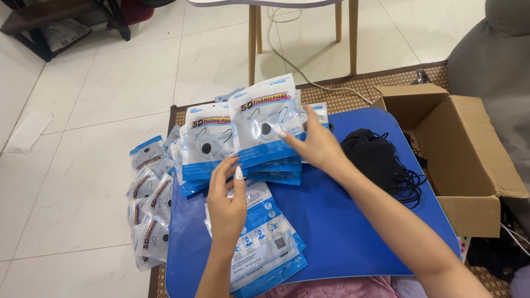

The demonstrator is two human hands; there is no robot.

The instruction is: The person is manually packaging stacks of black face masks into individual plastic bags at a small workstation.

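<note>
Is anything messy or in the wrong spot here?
Yes. A heap of packets has slid off the left edge of the blue table onto the mat and floor, lying at all angles. The black masks sit in a tangled pile. The right hand holds one packet neatly.

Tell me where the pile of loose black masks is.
In the head view, the black masks lie on the right part of the blue tray, just left of the open cardboard box.
</note>
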